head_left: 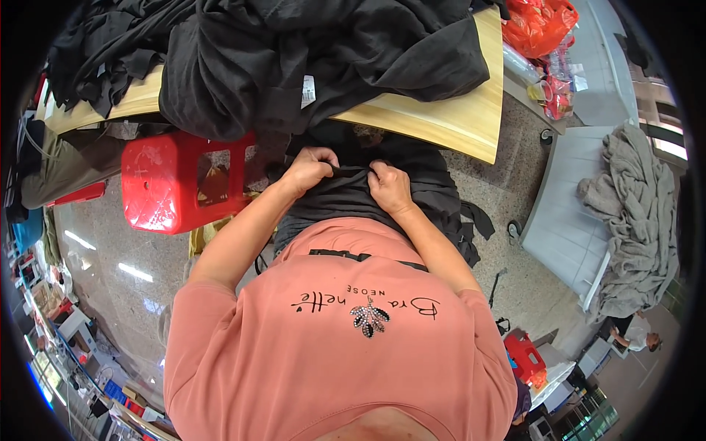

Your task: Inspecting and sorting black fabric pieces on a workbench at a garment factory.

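Observation:
Dark fabric (346, 192) lies bunched across my lap, just short of the table edge. My left hand (312, 169) pinches a fold of it, the fingers curled and pressed together. A short distance to the right, my right hand (390, 185) grips the same fabric in a closed hold. Between the two hands a stretch of the cloth is drawn up into an edge. Whether it is a whole garment cannot be made out. Beyond my hands, a large heap of black fabric (243, 59) covers much of the table, with a white label (308, 91) showing on it.
The wooden table (441, 117) spans the far side. A red plastic stool (158, 184) stands at the left. On the right, a wheeled grey cart (562, 198) carries heaped grey cloth (636, 220). Red plastic bags (540, 26) lie at the far right. Another person (636, 334) is farther off.

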{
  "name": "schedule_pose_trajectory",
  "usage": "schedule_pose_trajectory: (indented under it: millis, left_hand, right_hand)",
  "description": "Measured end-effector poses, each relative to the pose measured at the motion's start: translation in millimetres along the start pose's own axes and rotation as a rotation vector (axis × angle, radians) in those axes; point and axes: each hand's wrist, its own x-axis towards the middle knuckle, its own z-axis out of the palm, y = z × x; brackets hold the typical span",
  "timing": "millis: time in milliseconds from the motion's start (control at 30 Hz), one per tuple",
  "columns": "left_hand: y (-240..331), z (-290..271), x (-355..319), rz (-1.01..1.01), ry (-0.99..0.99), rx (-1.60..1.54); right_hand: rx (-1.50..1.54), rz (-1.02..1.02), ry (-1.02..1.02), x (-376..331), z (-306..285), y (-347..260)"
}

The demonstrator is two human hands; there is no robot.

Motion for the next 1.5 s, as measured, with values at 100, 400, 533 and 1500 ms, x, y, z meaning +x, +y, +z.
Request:
schedule_pose_trajectory:
  millis: [100,400,533,1500]
  left_hand:
    - [0.6,1.8,1.1,-0.03,0.063,0.045]
    - [12.1,1.0,1.4,-0.092,0.092,0.144]
    - [11.7,1.8,1.3,-0.09,0.121,0.118]
    - [3.3,-5.8,-4.4,-0.077,-0.06,-0.007]
  right_hand:
    - [-0.017,-0.157,0.136,1.8,-4.1,-7.4]
    - [-0.057,-0.444,-0.074,15.9,2.7,-32.5]
    - [-0.111,-0.514,-0.166,19.4,3.6,-31.3]
    - [-0.067,-0.589,0.046,27.0,-0.2,-41.3]
